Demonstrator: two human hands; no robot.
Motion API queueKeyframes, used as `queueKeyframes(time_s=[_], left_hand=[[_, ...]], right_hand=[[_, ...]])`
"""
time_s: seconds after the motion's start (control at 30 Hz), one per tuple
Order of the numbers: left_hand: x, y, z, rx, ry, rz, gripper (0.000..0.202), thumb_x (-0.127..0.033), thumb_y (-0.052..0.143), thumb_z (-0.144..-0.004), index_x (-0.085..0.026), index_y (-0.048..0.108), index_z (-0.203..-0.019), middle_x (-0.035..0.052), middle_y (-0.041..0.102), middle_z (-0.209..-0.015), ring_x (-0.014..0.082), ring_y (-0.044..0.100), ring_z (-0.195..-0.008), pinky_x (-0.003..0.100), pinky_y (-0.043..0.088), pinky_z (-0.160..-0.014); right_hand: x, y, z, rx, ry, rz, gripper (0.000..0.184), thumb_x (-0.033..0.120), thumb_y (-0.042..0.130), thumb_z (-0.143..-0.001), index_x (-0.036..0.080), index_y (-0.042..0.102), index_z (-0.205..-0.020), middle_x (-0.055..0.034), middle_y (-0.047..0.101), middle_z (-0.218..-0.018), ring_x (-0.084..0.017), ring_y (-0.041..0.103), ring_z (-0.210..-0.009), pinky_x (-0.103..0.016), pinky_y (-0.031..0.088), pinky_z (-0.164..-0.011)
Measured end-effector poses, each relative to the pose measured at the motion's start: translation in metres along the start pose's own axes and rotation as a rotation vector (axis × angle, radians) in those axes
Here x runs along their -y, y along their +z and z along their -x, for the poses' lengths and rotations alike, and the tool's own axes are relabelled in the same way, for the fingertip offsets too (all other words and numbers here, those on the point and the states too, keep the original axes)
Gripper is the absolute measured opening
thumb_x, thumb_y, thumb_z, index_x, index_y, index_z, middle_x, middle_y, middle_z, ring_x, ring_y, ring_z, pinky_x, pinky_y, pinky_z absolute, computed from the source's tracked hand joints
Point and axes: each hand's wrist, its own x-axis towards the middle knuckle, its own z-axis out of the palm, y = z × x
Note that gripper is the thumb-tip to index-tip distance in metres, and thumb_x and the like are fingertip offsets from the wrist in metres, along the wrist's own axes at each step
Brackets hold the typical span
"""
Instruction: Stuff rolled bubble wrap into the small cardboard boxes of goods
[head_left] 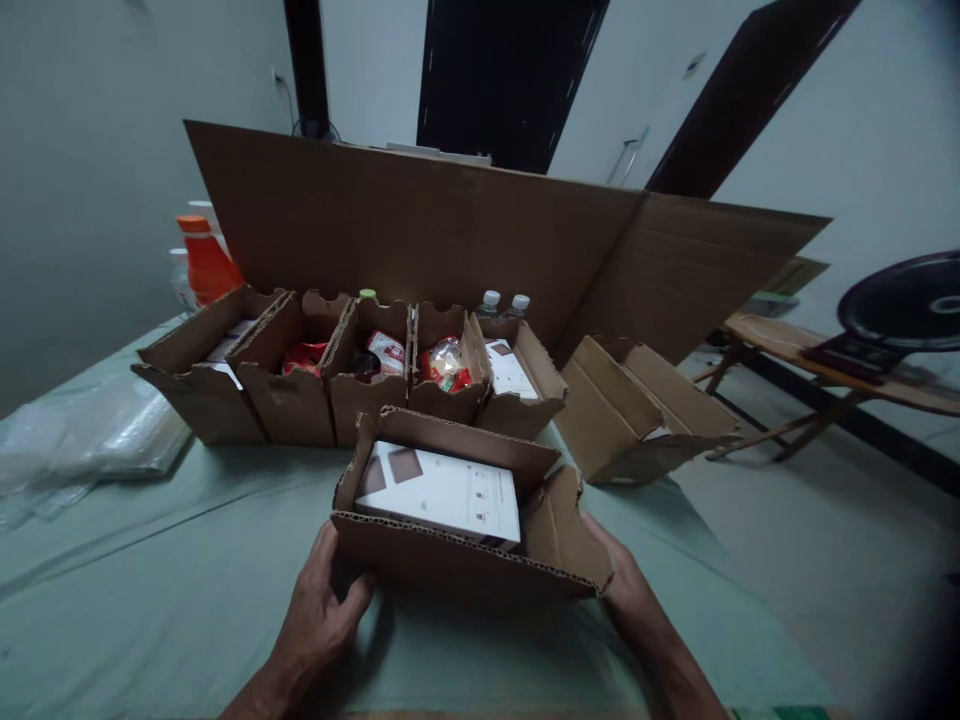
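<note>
An open cardboard box (450, 565) sits on the green-covered table right in front of me, with a white carton (442, 492) lying inside it. My left hand (322, 605) grips the box's near left corner, fingers curled against its front wall. My right hand (626, 590) holds the box's right end, its fingers partly hidden behind the cardboard.
Behind stands a row of several open cardboard boxes (300, 400) holding packets and cartons, with another box (637, 415) tipped at the right. A tall cardboard sheet (450, 230) stands at the back. Orange bottle (206, 262) at left, plastic bags (82, 435) on the table's left, wooden bench (795, 350) at right.
</note>
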Motion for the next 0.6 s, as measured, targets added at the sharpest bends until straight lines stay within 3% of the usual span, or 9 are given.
queueKeyframes(time_s=[0.1, 0.2, 0.3, 0.4, 0.5, 0.6], left_hand=[[-0.007, -0.001, -0.001, 0.037, -0.011, 0.047, 0.048, -0.03, 0.062, -0.079, -0.023, 0.062, -0.126, 0.0091, 0.068, -0.121, 0.0303, 0.062, -0.115, 0.045, 0.052, -0.1], [-0.017, 0.006, -0.002, 0.072, -0.039, 0.102, 0.051, -0.03, 0.061, -0.079, -0.019, 0.06, -0.129, 0.0099, 0.069, -0.119, 0.0288, 0.063, -0.113, 0.042, 0.052, -0.1], [-0.028, 0.021, -0.01, 0.096, -0.025, 0.131, 0.057, -0.027, 0.058, -0.08, -0.017, 0.055, -0.136, 0.0107, 0.068, -0.123, 0.0271, 0.065, -0.112, 0.039, 0.053, -0.097], [-0.028, 0.038, -0.026, 0.112, 0.043, 0.124, 0.064, -0.025, 0.057, -0.08, -0.017, 0.05, -0.143, 0.0136, 0.061, -0.137, 0.0286, 0.06, -0.124, 0.042, 0.049, -0.103], [-0.013, 0.048, -0.038, 0.136, 0.069, 0.135, 0.072, -0.021, 0.057, -0.079, -0.018, 0.043, -0.15, 0.0151, 0.052, -0.15, 0.0288, 0.048, -0.139, 0.046, 0.038, -0.115], [0.006, 0.047, -0.032, 0.153, 0.032, 0.119, 0.077, -0.017, 0.06, -0.076, -0.019, 0.041, -0.151, 0.0153, 0.049, -0.152, 0.0289, 0.044, -0.143, 0.049, 0.031, -0.12]], right_hand=[[-0.004, 0.008, 0.05, 0.122, 0.062, 0.041, 0.067, 0.05, 0.069, -0.077, 0.019, 0.06, -0.136, -0.0167, 0.065, -0.135, -0.036, 0.058, -0.129, -0.052, 0.046, -0.109], [0.002, 0.036, 0.069, 0.055, 0.089, 0.125, 0.068, 0.047, 0.071, -0.076, 0.02, 0.057, -0.137, -0.0171, 0.063, -0.136, -0.035, 0.058, -0.127, -0.052, 0.045, -0.109], [0.009, 0.051, 0.048, -0.106, 0.016, 0.102, 0.069, 0.05, 0.069, -0.078, 0.022, 0.052, -0.138, -0.0154, 0.062, -0.135, -0.032, 0.059, -0.124, -0.049, 0.045, -0.108], [0.003, 0.049, 0.014, -0.164, -0.038, 0.034, 0.063, 0.052, 0.064, -0.082, 0.021, 0.051, -0.135, -0.0141, 0.066, -0.129, -0.03, 0.063, -0.116, -0.045, 0.05, -0.101], [-0.015, 0.051, -0.005, -0.174, 0.004, 0.02, 0.056, 0.051, 0.059, -0.084, 0.019, 0.053, -0.13, -0.0132, 0.071, -0.115, -0.03, 0.068, -0.105, -0.044, 0.053, -0.093], [-0.033, 0.062, -0.004, -0.217, 0.001, 0.092, 0.052, 0.048, 0.057, -0.085, 0.019, 0.057, -0.128, -0.0126, 0.071, -0.117, -0.031, 0.067, -0.11, -0.046, 0.051, -0.097]])
